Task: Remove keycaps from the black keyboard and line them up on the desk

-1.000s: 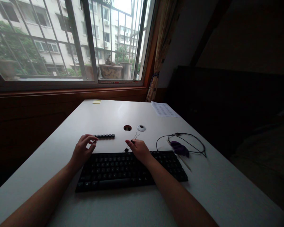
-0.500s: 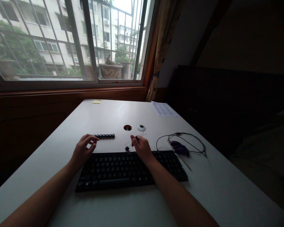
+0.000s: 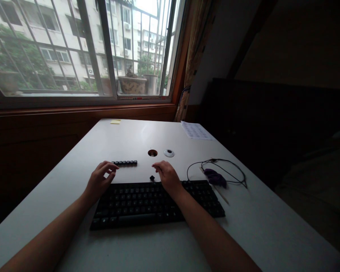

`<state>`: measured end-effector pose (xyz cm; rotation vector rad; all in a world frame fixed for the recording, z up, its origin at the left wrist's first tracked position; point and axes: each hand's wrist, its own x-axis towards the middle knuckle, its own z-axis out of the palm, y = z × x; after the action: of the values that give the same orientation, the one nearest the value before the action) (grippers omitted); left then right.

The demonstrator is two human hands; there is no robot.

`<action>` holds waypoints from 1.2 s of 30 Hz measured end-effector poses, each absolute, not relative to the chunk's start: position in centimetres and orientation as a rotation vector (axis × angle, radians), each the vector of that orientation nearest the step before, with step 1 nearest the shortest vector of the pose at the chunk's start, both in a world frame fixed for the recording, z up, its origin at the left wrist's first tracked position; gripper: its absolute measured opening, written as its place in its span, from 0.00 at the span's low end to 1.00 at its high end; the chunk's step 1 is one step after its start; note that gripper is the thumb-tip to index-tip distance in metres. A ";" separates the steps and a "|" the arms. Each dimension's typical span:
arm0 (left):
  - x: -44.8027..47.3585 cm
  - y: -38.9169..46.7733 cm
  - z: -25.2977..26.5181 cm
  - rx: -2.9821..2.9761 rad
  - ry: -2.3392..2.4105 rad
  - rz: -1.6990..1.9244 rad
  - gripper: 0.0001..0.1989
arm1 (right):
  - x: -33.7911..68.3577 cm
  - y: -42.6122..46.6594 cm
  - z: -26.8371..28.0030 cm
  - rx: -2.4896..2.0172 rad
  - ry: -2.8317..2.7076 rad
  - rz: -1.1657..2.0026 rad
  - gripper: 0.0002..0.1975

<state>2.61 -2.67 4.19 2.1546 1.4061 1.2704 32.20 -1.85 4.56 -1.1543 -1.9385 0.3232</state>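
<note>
A black keyboard [image 3: 136, 204] lies across the desk under both wrists. My left hand [image 3: 100, 176] rests at its upper left corner, fingers curved with a gap to the thumb and nothing visible between them. Its fingertips are at the left end of a row of black keycaps [image 3: 127, 163]. My right hand [image 3: 167, 176] hovers over the keyboard's top edge, thumb and fingers drawn together; whatever they hold is hidden. Just left of that hand, a single black keycap [image 3: 152, 178] sits by the keyboard's upper edge.
A black cable [image 3: 238, 166] loops at the right, beside a dark purple cloth-like item [image 3: 215, 177] and a thin stick [image 3: 221, 195]. Behind my right hand are a round desk hole [image 3: 152, 153] and a white ring cover [image 3: 169, 153]. Printed paper [image 3: 197, 130] and yellow notes [image 3: 115, 121] lie farther back.
The wire keycap puller in my right hand no longer shows, and its wires are away from the single keycap. My right hand has turned slightly; my left hand stays put.
</note>
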 end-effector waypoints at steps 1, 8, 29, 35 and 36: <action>2.6 -2.7 4.2 2.152 1.409 1.270 0.07 | 32.2 -1.8 4.5 -1.158 -1.965 0.338 0.10; 2.7 -2.5 4.0 2.145 1.411 1.261 0.07 | 32.3 -1.7 4.2 -1.231 -2.077 0.495 0.02; 2.6 -2.7 4.1 2.153 1.408 1.242 0.07 | 32.4 -1.5 4.1 -1.366 -2.096 0.519 0.08; 2.7 -2.6 4.1 2.156 1.415 1.237 0.07 | 32.4 -1.7 4.2 -1.393 -2.103 0.459 0.07; 2.7 -2.7 4.1 2.159 1.414 1.239 0.07 | 32.4 -1.7 4.2 -1.397 -2.098 0.456 0.07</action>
<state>2.67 -2.65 4.10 2.1586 1.4141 1.2392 32.40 -1.69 4.21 -1.3971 -2.0976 0.4565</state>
